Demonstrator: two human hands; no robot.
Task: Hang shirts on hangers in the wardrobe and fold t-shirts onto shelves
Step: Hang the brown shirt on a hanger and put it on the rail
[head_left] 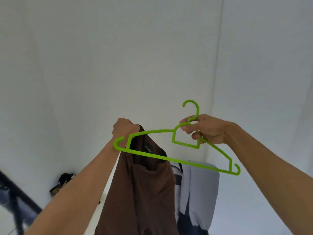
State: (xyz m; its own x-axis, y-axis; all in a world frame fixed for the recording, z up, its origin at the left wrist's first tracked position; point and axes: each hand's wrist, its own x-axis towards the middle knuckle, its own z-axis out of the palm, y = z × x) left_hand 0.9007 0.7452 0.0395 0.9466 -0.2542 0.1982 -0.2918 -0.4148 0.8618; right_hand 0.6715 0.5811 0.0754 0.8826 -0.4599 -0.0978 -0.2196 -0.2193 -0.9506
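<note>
Shirt (144,192) first: one brown one, bunched at its collar in my left hand (124,128), fingers curled tight round the cloth, the rest hanging straight down in the near middle of my view. From that fist outward, the left tip of the green hanger (169,157) crosses just in front of my wrist and over the neck opening, where a small label shows on the dark inner collar. I cannot tell whether the hanger's arm is touching the fabric or only passing in front of it.

My right hand (205,129) pinches the hanger at its neck, just under the hook, thumb and fingers closed around the thin plastic. The hanger is tilted, its right end lower and nearer to me.

I judge I'm at the threading step: the shirt isn't on the hanger yet. Next I'd need to slide one hanger arm down through the neck opening into a shoulder, then work the other side in, without letting the collar slip from my left grip.

Counts: one hanger, one brown shirt in hand. Behind it, to the right, hang a pale grey-blue garment (199,192) and something dark striped (177,177) beside it; whether those are two or more pieces I can't say. Far left and low sits a dark object (61,184) I can't identify. White walls (84,65) fill everything else.
</note>
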